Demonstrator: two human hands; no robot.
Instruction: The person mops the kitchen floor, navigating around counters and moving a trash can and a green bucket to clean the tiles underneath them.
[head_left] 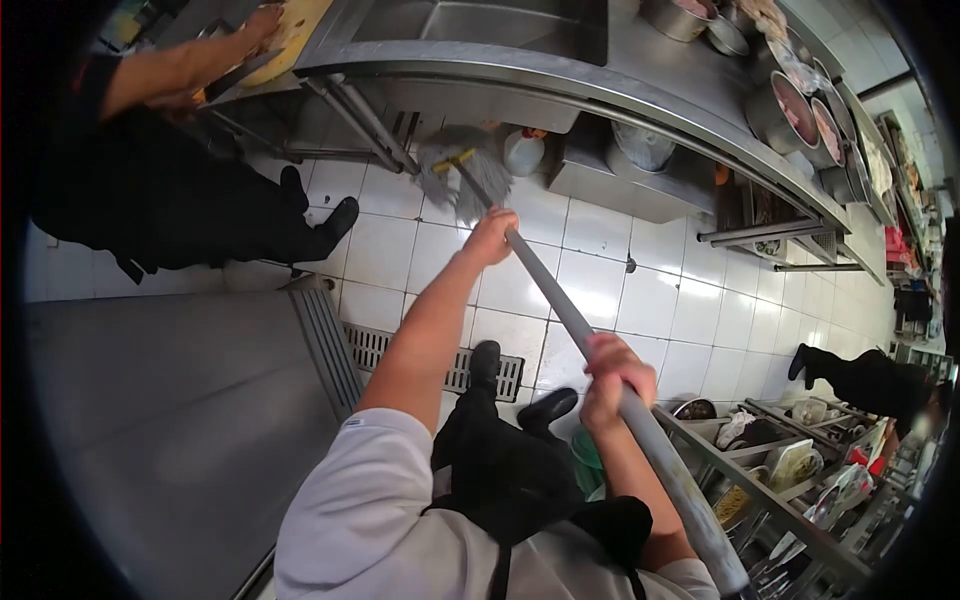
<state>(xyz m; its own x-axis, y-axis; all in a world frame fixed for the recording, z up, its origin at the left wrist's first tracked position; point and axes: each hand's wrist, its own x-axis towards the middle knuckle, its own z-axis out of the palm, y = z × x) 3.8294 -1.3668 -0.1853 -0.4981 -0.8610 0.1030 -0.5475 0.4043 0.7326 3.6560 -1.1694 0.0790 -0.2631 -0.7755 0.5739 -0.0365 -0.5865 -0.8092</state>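
Note:
A long grey mop handle (560, 305) runs from the lower right up to a mop head (463, 180) of grey strands with a yellow clamp. My left hand (490, 238) grips the upper part of the handle, nearer the mop head. Lower down, my right hand (615, 380) is wrapped round the same handle. The strands lie on the white tiled floor (590, 270) under the front edge of the steel counter, beside a table leg. Close to the mop head, on its right, stands a white plastic jug (524, 152).
A co-worker in black (190, 200) stands at the left by a cutting board (300, 30). The steel sink counter (480, 65) carries metal pots (780, 115). A floor drain (370, 348) lies near my feet. Another person (865, 380) is at the right, beyond a shelf rack (740, 480).

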